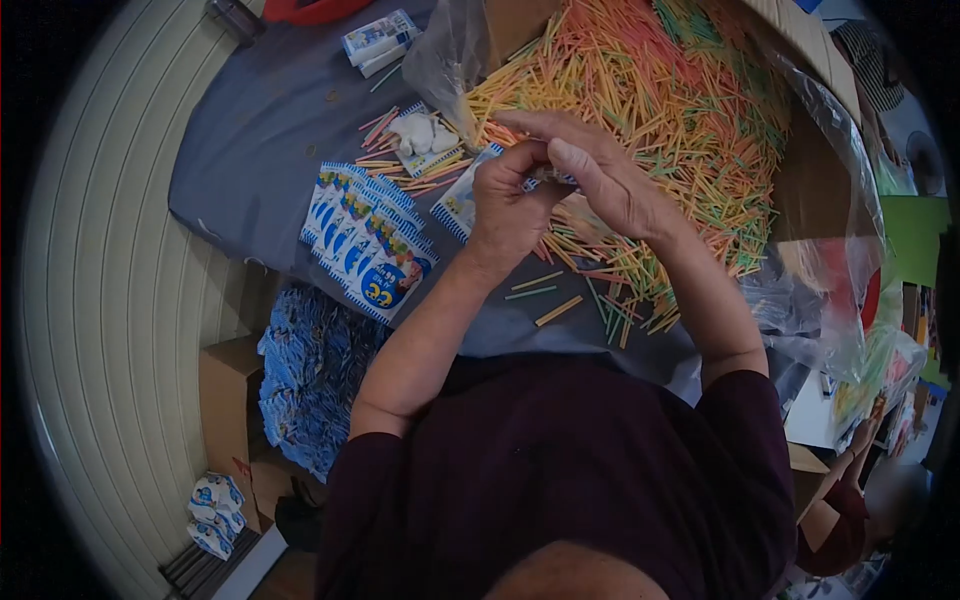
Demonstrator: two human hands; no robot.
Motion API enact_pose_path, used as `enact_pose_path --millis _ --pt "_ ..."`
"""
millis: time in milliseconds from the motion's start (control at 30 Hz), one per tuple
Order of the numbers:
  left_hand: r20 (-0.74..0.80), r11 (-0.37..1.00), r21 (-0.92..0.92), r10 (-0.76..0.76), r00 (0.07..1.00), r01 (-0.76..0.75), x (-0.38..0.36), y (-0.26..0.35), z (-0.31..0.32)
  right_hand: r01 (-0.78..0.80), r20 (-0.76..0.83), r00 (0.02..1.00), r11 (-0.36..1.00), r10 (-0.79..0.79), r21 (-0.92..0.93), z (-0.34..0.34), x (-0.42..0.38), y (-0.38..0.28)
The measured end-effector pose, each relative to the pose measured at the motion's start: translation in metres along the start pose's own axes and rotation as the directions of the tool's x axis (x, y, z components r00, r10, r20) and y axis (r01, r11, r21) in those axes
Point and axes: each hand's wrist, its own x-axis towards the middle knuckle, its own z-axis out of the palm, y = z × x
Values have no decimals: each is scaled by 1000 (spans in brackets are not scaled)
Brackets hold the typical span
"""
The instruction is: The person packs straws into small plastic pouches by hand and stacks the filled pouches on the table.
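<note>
My left hand (pixel 510 205) is closed, its fingers curled round a small blue-and-white printed packet (pixel 550 178) that shows only in part between the hands. My right hand (pixel 610 185) is held flat against the left one with its fingers stretched out, pointing left over the top. Just beyond both hands lies a big heap of thin coloured sticks (pixel 640 90) in yellow, orange, pink and green. Another blue-and-white packet (pixel 456 203) shows beside my left hand. Further left, several flat printed packets (pixel 365 245) overlap in a row.
A crumpled white thing (pixel 422 132) rests on a packet among loose sticks. Stacked packets (pixel 380 40) stand at the back near a red container (pixel 310 8). Below the grey-covered table (pixel 250 150), a carton (pixel 228 400) stands beside many blue packets (pixel 315 380). Clear plastic (pixel 825 150) edges the heap. Another person (pixel 845 520) is at right.
</note>
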Motion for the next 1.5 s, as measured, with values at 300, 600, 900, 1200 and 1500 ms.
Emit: enact_pose_path --millis 300,600,900,1200,1500 --pt "-45 997 -78 -25 999 22 -22 0 -13 151 -85 979 935 -187 -321 5 -24 -16" --pt "5 836 548 21 1000 -20 -79 46 -52 36 54 998 998 -33 -57 46 -30 -24" --pt "16 -140 990 156 988 6 -103 66 -109 8 126 992 998 1 -70 77 -15 -11" --pt "29 -260 964 322 946 59 -89 62 -108 -181 -299 954 801 3 -570 -15 -32 28" --pt "335 58 939 78 939 -339 -30 38 -39 -616 -435 738 252 515 -746 -92 3 88"
